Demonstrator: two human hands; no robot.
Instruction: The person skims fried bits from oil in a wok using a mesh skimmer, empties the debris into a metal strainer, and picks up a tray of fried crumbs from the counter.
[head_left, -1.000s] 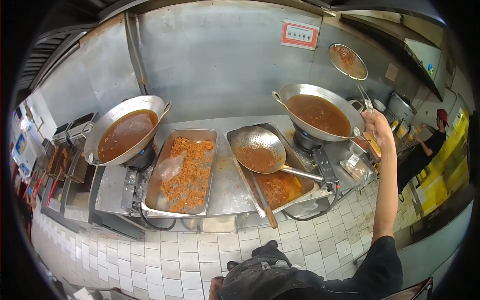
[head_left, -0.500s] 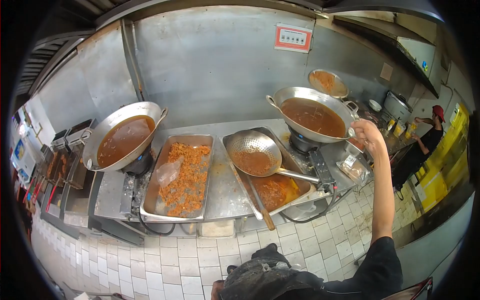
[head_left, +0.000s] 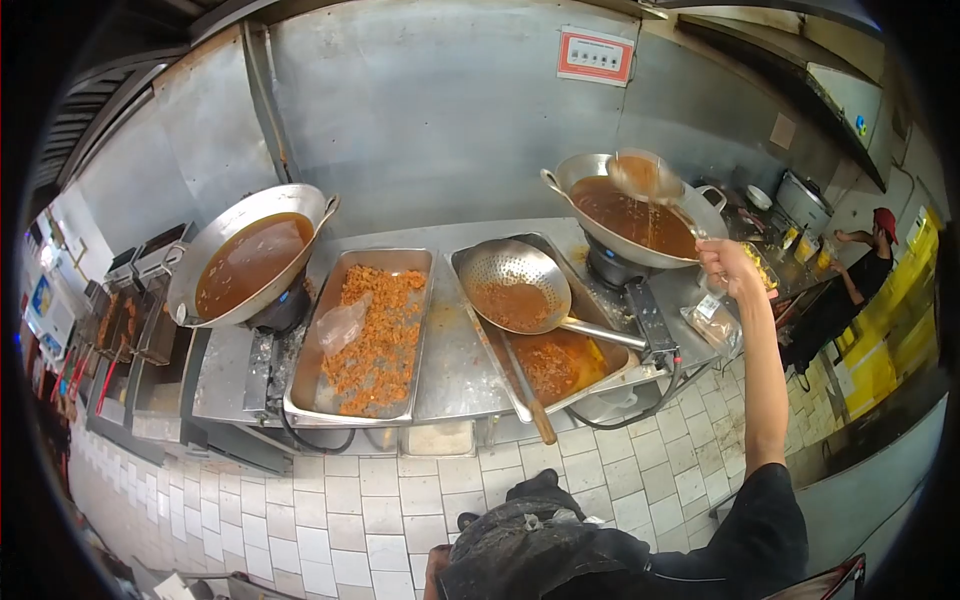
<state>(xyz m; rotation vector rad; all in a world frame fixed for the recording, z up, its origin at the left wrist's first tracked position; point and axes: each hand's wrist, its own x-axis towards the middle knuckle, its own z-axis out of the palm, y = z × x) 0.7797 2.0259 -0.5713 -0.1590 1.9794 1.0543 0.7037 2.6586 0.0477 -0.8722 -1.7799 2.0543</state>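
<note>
My right hand point(head_left: 728, 266) is closed around the handle of a strainer point(head_left: 640, 176). The strainer's bowl holds orange-brown bits and hangs over the right wok point(head_left: 562, 178), with liquid dripping into the brown oil below. Low in the view, my left hand point(head_left: 437, 572) is partly visible beside my dark apron; its fingers are hidden. A large perforated skimmer point(head_left: 515, 268) with brown crumbs lies across a metal tray point(head_left: 628, 372) of oily orange bits. A wooden-handled tool point(head_left: 541, 420) leans in that same tray.
On the left burner stands a second wok point(head_left: 185, 290) of brown oil. Between the woks, a steel tray point(head_left: 430, 300) carries fried orange pieces and a clear plastic bag point(head_left: 343, 323). A person in a red cap point(head_left: 884, 222) works at the far right counter.
The strainer has moved left and nearer, from beyond the right wok's far rim to over its oil, and liquid now drips from it. My right hand stays on the handle.
</note>
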